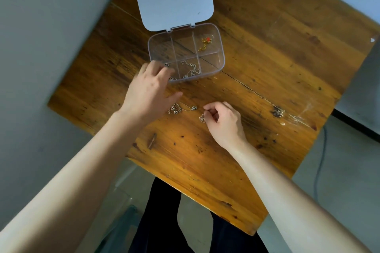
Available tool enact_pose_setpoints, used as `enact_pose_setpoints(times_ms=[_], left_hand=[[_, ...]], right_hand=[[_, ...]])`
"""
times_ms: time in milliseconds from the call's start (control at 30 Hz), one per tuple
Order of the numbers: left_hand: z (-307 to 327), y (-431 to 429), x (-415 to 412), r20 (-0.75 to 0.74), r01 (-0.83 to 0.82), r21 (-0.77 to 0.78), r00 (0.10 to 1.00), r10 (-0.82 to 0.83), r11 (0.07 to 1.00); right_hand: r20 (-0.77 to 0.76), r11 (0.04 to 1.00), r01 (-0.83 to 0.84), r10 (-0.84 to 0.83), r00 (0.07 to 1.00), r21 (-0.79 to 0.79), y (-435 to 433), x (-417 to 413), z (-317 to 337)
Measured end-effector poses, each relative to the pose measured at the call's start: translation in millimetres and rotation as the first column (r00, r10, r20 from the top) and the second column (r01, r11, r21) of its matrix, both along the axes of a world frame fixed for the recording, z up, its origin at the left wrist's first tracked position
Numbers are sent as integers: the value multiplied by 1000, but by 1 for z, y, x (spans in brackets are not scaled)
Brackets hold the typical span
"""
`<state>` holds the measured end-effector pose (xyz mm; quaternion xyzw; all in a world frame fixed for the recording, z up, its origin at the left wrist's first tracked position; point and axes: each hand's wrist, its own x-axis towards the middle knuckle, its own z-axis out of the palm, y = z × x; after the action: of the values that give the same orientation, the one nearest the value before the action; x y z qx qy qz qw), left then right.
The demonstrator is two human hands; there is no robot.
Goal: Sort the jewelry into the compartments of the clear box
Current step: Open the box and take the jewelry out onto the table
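A: Clear plastic box (218, 47), lid open, sits on my wooden table (267, 57); a gold chain (205, 42) lies in its far right compartment.

B: Hands?

A: My left hand (148, 90) is spread over the box's near left corner. My right hand (224, 121) pinches a small pendant (202, 118).

A brown wooden table (257, 51) fills the middle, with dark spots, scratches and a long thin crack across its top. A grey floor (30, 47) shows around the table. A thin dark cable (319, 162) runs over the floor on the right, and black trousers (162, 217) show below the table's near edge.
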<state>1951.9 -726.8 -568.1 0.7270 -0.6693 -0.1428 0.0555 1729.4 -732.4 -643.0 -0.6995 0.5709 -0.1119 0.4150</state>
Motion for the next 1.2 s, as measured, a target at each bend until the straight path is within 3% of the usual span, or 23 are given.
enact_pose_setpoints(times_ms=[133,333,467,600,700,767,900,1000,1200], left_hand=[[4,-35,6,166,79,320,976,-138,944],[-2,-44,-2,212,66,429,962,-171,901],[-7,-42,-1,138,49,429,983,-119,902],[-9,-48,8,95,86,432,985,-140,898],[-11,-52,12,40,125,435,987,-158,891],[-12,-52,13,20,121,426,990,-143,896],[-12,-50,8,12,114,416,991,-131,902],[-14,-50,9,3,111,415,992,-123,903],[-13,-50,10,-25,95,408,995,-92,908]], right_hand=[[-11,1000,2,-2,1000,10,0,0,2],[4,1000,14,-14,1000,-4,-1,3,6],[4,999,41,-41,999,30,-7,4,10],[4,971,-33,35,999,-238,-34,13,28],[-18,915,-184,190,982,-359,-62,29,44],[-125,875,-361,339,932,-323,-79,40,48],[-398,739,-646,542,740,-192,-107,58,52],[-463,667,-726,596,656,-169,-122,67,60],[-577,591,-806,674,461,45,-129,91,71]])
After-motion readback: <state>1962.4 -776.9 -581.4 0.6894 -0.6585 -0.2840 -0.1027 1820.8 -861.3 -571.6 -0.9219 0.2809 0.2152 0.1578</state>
